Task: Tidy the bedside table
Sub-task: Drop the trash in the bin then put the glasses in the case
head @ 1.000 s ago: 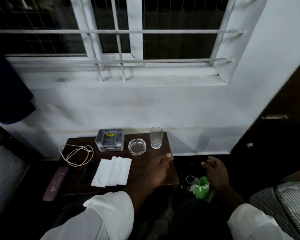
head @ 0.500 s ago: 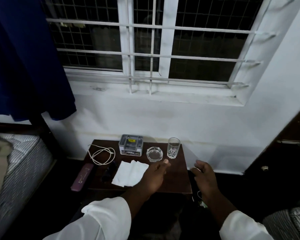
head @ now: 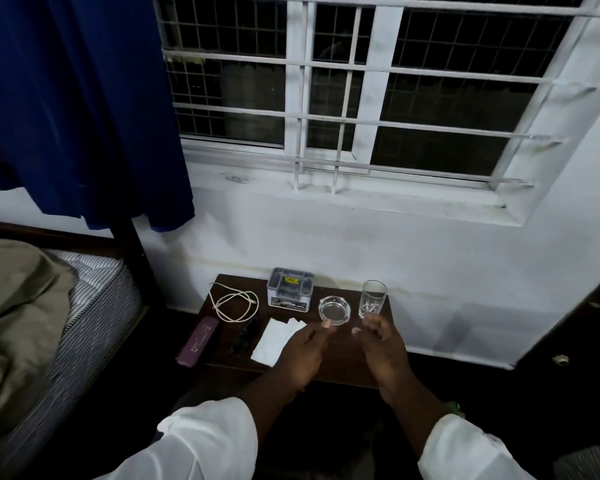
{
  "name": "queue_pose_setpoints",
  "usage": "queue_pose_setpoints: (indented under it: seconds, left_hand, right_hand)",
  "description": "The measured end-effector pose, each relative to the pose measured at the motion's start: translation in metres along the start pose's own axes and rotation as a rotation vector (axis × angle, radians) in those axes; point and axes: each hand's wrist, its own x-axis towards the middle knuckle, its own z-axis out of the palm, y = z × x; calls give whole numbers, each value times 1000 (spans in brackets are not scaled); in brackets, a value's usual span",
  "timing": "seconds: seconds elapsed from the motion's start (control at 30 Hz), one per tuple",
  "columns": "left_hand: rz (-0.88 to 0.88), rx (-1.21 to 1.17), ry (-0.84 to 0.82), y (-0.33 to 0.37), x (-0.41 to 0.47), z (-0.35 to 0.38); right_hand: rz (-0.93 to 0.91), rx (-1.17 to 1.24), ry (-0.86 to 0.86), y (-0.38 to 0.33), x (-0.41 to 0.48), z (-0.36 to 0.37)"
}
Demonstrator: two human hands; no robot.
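**Both hands hover over the glassware on the bedside counter**

The bedside counter (head: 347, 362) stands below the window, against the wall, with the bed (head: 94, 299) at its 9 o'clock. Taking the counter's middle as the dial's centre, a glass ashtray (head: 334, 308) sits at about 1 o'clock and a drinking glass (head: 373, 298) at 2 o'clock, the two near each other but apart. A grey lidded box (head: 290, 293) stands at 12 o'clock, a loose coil of white cable (head: 235, 302) at 10 o'clock, and white tissues (head: 278, 339) at 8 o'clock, with a dark object just beside them, too dim to name. A purple case (head: 199, 341) lies at the 9 o'clock edge and looks to overhang it.

The left hand (head: 302, 355) hovers over the tissues, its fingers (head: 326, 325) loosely curled, the tips close to the ashtray rim; they hold nothing. The right hand (head: 383, 348) hangs at 4 o'clock, its fingers (head: 369, 320) loosely bent and apart, empty, just short of the glass.

The risks, as I judge them: a sweeping reach could knock the tall glass over, and the case could slide off the edge if nudged.

The ashtray looks empty. The glass appears clear; whether it holds any water I cannot tell. The box is shut, its contents hidden.
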Motion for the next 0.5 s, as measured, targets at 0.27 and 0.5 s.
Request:
queue_pose_setpoints:
  seconds: [0.27, 0.5]
  left_hand:
    - [-35, 20, 89, -21, 2, -20]
    - [-98, 3, 99, -50, 16, -27]
  right_hand:
    - [41, -48, -66, 16, -1, 26]
    - [85, -79, -110, 45, 13, 43]
